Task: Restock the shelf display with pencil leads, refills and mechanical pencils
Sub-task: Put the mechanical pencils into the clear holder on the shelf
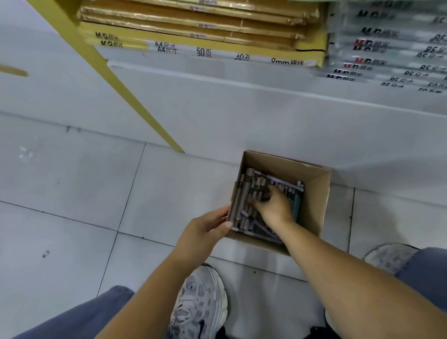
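While the left hand (pixel 206 228) pinches the near-left wall of the cardboard box (pixel 316 200) on the floor (pixel 61 186), the right hand (pixel 273 204) is down inside it, fingers curled among the grey packs (pixel 244 193); whether it has clamped on any I cannot tell. This looks like the picking-up step, with the stock not yet shelved. Next comes a firm hold on a bundle, then a lift clear of the box walls toward the shelf (pixel 247 80) at the far side.
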{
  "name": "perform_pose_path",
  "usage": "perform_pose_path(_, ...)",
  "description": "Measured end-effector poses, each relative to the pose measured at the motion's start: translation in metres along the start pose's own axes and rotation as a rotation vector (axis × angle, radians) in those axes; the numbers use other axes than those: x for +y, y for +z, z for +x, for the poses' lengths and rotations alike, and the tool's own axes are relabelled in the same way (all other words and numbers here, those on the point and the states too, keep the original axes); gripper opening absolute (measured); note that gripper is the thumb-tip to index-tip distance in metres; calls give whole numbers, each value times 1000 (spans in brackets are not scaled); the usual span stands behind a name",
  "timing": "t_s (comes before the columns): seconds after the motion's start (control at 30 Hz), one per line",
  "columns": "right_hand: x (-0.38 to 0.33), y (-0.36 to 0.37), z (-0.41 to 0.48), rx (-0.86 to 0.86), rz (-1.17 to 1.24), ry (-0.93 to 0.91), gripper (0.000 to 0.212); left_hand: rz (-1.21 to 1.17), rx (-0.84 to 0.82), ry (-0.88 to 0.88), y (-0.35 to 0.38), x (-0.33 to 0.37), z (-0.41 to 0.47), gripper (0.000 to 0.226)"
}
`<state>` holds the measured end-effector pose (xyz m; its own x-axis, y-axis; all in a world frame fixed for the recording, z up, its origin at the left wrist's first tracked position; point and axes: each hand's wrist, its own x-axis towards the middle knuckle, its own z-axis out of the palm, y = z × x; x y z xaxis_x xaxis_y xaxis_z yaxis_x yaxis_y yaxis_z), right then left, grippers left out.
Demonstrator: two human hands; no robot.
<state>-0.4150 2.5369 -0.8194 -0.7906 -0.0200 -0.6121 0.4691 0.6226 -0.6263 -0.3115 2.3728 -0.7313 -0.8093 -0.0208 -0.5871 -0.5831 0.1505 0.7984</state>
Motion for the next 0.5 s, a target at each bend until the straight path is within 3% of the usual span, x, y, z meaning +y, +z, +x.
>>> perform_pose_path(0.27,-7,10,-4,-52,41,-38,70,-7,-15,-8,0,2,-2,38)
perform_pose_path(0.5,-8,9,6,-85,141,79,67,-46,-11,-47,-1,-1,-1,38)
